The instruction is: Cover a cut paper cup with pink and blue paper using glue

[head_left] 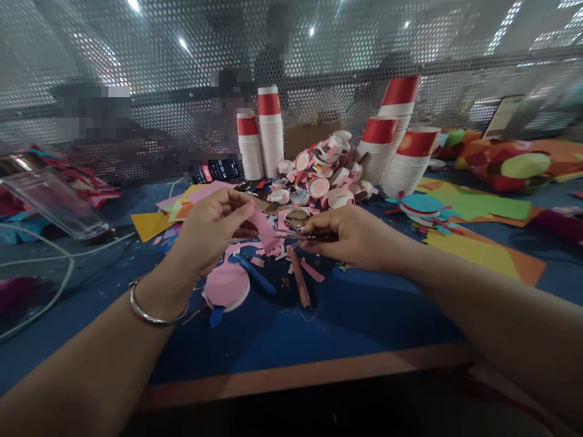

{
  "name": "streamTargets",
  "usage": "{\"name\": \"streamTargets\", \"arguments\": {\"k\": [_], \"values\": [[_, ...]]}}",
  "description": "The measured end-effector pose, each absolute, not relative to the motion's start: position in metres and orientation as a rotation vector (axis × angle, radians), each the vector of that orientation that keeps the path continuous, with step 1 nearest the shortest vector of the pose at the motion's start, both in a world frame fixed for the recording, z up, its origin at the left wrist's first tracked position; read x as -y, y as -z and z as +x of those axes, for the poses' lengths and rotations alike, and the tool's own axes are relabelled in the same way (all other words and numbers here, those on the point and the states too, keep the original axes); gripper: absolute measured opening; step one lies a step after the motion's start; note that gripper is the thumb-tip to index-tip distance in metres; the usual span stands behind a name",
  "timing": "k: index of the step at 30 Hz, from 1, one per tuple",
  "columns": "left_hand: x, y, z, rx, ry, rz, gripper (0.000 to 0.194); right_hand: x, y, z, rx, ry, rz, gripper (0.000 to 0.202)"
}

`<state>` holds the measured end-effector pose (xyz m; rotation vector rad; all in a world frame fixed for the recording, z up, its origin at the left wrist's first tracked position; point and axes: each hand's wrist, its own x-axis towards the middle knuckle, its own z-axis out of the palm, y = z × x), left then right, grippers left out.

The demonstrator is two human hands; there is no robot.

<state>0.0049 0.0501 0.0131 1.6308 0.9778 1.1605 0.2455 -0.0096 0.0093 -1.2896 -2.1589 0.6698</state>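
Observation:
My left hand, with a metal bangle at the wrist, pinches a strip of pink paper. My right hand is closed on scissors, whose blades point left and meet the strip's lower part. Just below my left hand lies a pink-topped paper disc with a blue tab at its lower edge. Between the hands, on the blue table, are a blue marker-like stick and a brown stick, amid pink paper scraps.
Stacked paper cups stand behind a heap of decorated discs, with more cup stacks to the right. Coloured sheets lie right. A glass bottle, a white cable and a phone are at the left.

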Motion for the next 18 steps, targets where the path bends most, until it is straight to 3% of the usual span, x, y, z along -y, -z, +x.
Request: {"name": "streamTargets", "arguments": {"k": [11, 18], "values": [[-0.032, -0.011, 0.021, -0.833, -1.021, 1.468, 0.015, 0.008, -0.003, 0.236, 1.838, -0.930, -1.101, 0.038], [-0.023, -0.012, 0.029, -0.769, -1.055, 1.390, 0.024, 0.007, 0.000, 0.238, 1.850, -0.847, -1.149, 0.038]]}}
